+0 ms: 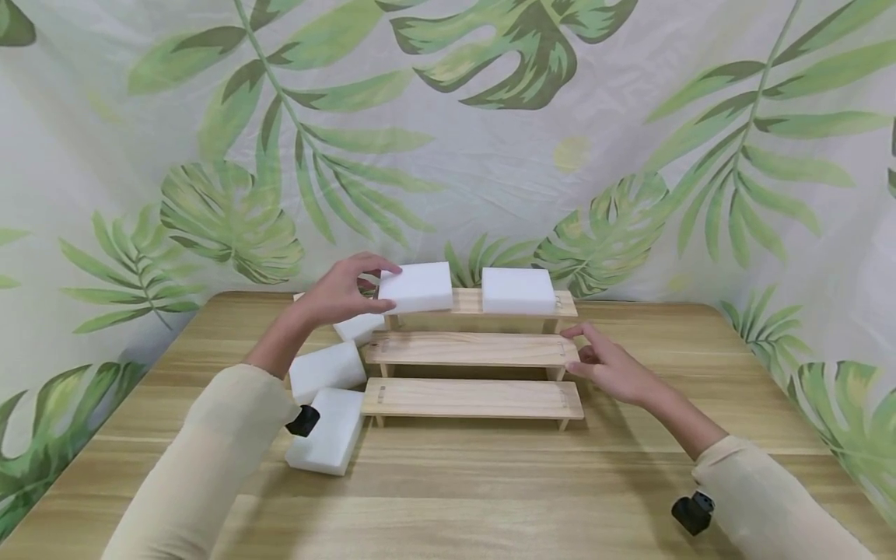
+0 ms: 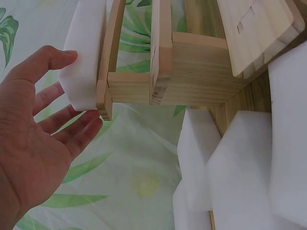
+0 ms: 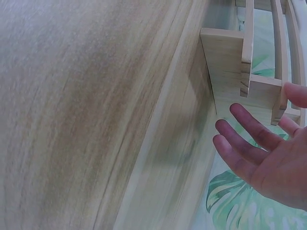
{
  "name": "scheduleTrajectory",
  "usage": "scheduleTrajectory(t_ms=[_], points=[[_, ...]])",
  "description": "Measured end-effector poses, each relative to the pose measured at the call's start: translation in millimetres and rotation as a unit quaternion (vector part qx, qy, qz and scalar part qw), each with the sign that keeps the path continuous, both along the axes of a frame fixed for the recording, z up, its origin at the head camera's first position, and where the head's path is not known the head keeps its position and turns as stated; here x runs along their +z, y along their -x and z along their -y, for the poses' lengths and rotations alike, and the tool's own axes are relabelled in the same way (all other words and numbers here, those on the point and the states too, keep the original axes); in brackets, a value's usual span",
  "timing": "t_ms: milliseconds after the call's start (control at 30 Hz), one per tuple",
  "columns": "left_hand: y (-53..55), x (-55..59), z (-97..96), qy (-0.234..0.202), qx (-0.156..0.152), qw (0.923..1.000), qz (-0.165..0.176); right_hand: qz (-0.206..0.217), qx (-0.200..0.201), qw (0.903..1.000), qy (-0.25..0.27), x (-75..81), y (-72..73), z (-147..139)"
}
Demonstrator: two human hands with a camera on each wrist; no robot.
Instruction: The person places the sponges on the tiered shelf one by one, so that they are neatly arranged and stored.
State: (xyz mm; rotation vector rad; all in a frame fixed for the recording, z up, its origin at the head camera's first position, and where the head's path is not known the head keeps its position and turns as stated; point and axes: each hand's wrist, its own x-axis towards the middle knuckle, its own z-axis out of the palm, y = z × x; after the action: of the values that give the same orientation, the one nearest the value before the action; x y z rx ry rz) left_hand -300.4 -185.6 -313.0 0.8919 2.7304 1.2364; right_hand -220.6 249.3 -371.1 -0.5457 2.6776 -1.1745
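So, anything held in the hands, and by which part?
Left hand: the white block at the left of the top shelf, by the block's left end. Right hand: at the right end of the middle shelf; can't tell if it grips.

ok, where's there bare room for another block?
Free: bottom shelf; middle shelf left of the right grip; table in front of the bottom shelf. Top shelf gap between two white blocks looks tight. Crowded: left of the shelves, with loose blocks.

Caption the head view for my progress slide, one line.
Left fingers hold a white block at the top shelf, apart from a second block; right fingers touch the middle shelf.
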Motion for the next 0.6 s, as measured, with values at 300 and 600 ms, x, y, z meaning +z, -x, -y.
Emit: scheduleTrajectory(t_ms=[300,600], points=[[4.3,0.3,-10.1,-0.007,-0.012,0.9999,0.002,-0.001,-0.004,1.0000,-0.008,0.0,0.5,1],[6.2,0.4,-15.5,0.004,-0.023,0.9997,0.006,0.001,-0.005,1.0000,-0.007,-0.7,-0.1,0]])
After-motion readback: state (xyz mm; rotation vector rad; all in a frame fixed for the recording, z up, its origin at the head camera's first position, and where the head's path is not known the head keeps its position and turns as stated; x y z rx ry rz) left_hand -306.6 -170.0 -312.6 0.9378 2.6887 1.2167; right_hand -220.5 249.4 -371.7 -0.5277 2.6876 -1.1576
